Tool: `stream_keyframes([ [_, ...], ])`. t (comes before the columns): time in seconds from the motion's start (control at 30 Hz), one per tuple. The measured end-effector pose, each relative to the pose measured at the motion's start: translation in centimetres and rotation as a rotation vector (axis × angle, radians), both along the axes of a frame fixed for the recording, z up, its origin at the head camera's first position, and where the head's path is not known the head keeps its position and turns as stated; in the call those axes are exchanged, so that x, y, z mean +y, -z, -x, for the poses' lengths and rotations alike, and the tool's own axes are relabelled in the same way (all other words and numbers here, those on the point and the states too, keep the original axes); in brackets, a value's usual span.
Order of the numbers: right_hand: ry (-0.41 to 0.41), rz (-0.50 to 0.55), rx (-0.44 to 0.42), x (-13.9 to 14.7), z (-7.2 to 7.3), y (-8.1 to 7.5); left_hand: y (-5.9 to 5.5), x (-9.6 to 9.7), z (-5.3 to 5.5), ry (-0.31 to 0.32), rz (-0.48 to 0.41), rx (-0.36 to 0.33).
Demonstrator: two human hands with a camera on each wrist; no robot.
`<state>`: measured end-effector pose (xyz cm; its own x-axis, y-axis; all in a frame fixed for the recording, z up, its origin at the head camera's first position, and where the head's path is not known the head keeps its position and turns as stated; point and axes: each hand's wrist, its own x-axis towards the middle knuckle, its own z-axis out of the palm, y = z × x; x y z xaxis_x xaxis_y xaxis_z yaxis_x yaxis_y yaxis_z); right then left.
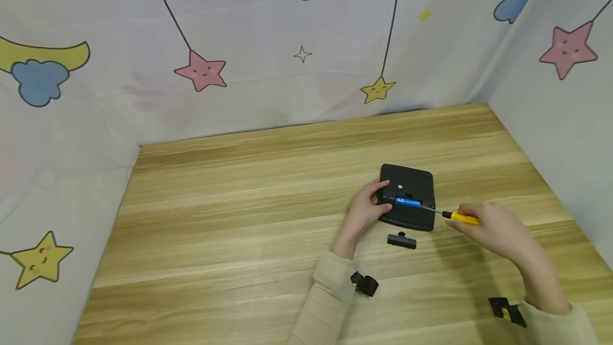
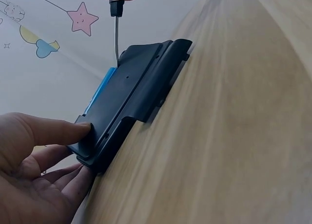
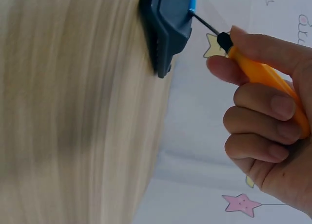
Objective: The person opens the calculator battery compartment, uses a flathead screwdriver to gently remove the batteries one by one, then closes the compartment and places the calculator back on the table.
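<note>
A flat black calculator [image 1: 407,180] lies back side up on the table, its front hidden. In its uncovered battery slot sits a blue battery [image 1: 408,202]. My left hand [image 1: 365,207] grips the calculator's left edge, the thumb [image 2: 73,131] on its back and other fingers at the side. Yellow-handled, the screwdriver [image 1: 464,219] is held in my right hand [image 1: 498,228], with fingers curled round the handle in the right wrist view. The screwdriver's thin metal shaft [image 3: 207,24] reaches the battery's right end. A small black battery cover [image 1: 401,240] lies just below the calculator.
The wood-grain table [image 1: 230,228] meets a white printed cloth [image 1: 268,68] behind and at both sides. Black straps with small mounts [image 1: 365,284] sit at both wrists, by the beige sleeves [image 1: 325,302].
</note>
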<state>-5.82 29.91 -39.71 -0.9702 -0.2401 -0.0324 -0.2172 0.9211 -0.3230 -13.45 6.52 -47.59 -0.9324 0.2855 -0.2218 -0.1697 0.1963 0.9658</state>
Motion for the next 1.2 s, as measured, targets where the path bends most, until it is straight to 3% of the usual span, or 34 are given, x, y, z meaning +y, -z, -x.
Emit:
stream_keyframes([
  [0.33, 0.018, 0.053, -0.021, 0.9, -0.11, 0.9, -0.01, 0.0, -0.33, -0.01, 0.007, -0.01],
  [0.8, 0.017, 0.063, 0.005, 1.0, -0.28, 1.03, -0.02, 0.16, -0.19, -0.019, 0.015, -0.003],
  [1.2, 0.057, 0.078, -0.031, 1.07, -0.27, 0.93, -0.37, 0.11, -0.1, -0.015, 0.039, 0.017],
])
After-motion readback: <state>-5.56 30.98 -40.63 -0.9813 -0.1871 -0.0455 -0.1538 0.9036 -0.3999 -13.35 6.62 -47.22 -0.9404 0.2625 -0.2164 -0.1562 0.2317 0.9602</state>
